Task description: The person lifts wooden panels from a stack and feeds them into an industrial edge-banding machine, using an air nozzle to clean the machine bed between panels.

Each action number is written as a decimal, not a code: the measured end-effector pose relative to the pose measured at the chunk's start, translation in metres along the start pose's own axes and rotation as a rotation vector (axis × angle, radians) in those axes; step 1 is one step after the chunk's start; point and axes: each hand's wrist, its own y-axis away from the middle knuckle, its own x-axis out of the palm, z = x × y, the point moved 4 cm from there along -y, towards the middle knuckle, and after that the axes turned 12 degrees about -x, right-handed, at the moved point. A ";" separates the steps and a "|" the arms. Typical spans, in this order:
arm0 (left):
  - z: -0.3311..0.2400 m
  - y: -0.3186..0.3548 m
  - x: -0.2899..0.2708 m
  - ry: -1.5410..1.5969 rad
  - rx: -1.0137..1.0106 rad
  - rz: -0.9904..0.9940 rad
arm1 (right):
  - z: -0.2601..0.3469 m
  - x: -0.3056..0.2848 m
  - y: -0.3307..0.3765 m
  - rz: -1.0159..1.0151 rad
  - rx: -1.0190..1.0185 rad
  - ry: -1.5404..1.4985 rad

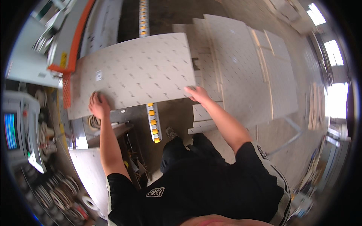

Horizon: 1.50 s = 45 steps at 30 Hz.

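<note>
Seen from above, both arms stretched forward from black short sleeves, bare forearms nearly straight; between them, held level, a large pale grey panel (132, 71) dotted with rows of small dark marks. Left hand (98, 105) at the panel's near left corner, knuckles up, fingers curled over the edge and gripping it (thumb hidden beneath, so cannot tell how far underneath the hold goes). Right hand (197, 94) at the near right corner, wrist bent slightly inward, fingers pressed together and clamped on the edge, thumb side toward the board. Panel tilted a little in the frame, far edge higher on the right, left end reaching over an orange-edged machine bed (77, 37); near edge lying just above a roller track with yellow wheels (153, 122), which shows again beyond the far edge. To the right, well apart from the left hand and just beside the right one, a stack of similar pale panels (245, 71) spread out in steps on the floor. Below the panel, a dark-trousered leg and shoe (171, 132) on the concrete floor; at far left, a machine console with a lit screen (11, 132); coils of edging tape (60, 192) at lower left.
</note>
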 end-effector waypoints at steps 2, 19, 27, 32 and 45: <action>-0.015 -0.012 0.019 -0.024 0.014 0.014 | -0.015 -0.009 -0.015 -0.085 -0.057 -0.075; -0.310 0.375 0.000 0.832 -0.076 1.491 | -0.381 -0.133 0.206 0.051 0.329 0.262; -0.372 0.496 0.034 0.268 0.093 1.795 | -0.458 -0.236 0.268 -0.263 0.591 -0.105; -0.441 0.524 0.035 0.319 -0.029 1.833 | -0.452 -0.283 0.263 -0.345 0.519 -0.222; -0.383 0.582 0.069 0.230 0.152 2.005 | -0.444 -0.278 0.298 -0.384 0.441 -0.268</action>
